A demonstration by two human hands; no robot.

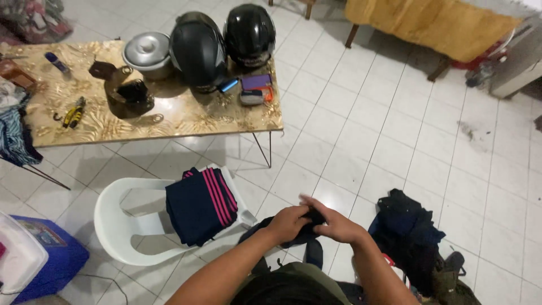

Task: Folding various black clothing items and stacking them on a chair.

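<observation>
Head view looks down on my two hands, which meet low in the middle over the tiled floor. My left hand is closed on a dark garment, and my right hand is clamped on the same cloth from the other side, so the knuckles almost touch. The garment hangs from both grips down toward my lap.

Just left of my hands stands a white plastic chair, and a folded navy garment with pink stripes lies on its seat, one corner reaching over the chair's near edge. On my right a heap of dark clothes sits on the floor, close by my right forearm. Between chair and heap my hands have only a narrow lane.

Farther off, a gold-patterned table carries two black helmets near its far edge. Beyond the table's right edge the tiles run wide toward a wooden bench.
</observation>
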